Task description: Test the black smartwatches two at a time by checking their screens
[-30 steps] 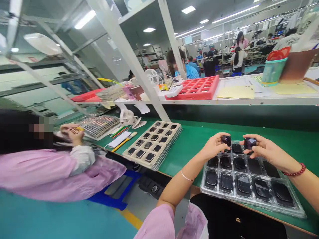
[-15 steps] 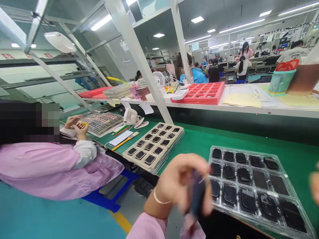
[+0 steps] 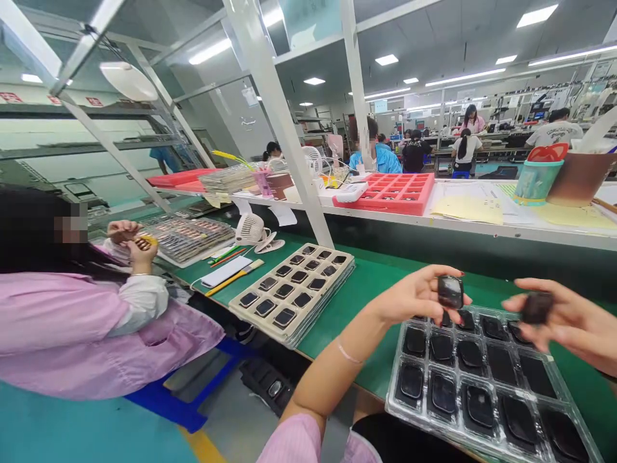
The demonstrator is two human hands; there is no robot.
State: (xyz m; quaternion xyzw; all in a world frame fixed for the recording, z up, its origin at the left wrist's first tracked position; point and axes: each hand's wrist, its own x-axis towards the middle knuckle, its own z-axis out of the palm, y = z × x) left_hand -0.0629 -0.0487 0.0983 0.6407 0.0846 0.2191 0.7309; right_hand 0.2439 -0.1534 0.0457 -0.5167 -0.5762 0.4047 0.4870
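My left hand (image 3: 409, 297), wearing a thin bracelet, pinches a glossy black smartwatch screen (image 3: 451, 291) with rounded corners between thumb and fingers. It hovers over the back row of a clear plastic tray (image 3: 393, 400). Further right, my right hand (image 3: 581, 321) grips a dark squarish piece (image 3: 536, 307) above the same tray's back right corner; blur hides its detail. Black rounded-square screens lie in many of the tray's compartments, and some at the back are covered by my hands.
Left of the clear tray, a stack of beige trays (image 3: 315, 290) holds more screens. Beyond it lie a brush (image 3: 236, 278), a white slab (image 3: 226, 271) and a small fan (image 3: 251, 230). A co-worker in pink (image 3: 96, 328) sits at left. A red divided tray (image 3: 398, 190) rests on the shelf.
My left hand has moved up and right from the tray's near left side to over its back row, carrying the dark piece. My right hand has come in from the right edge.
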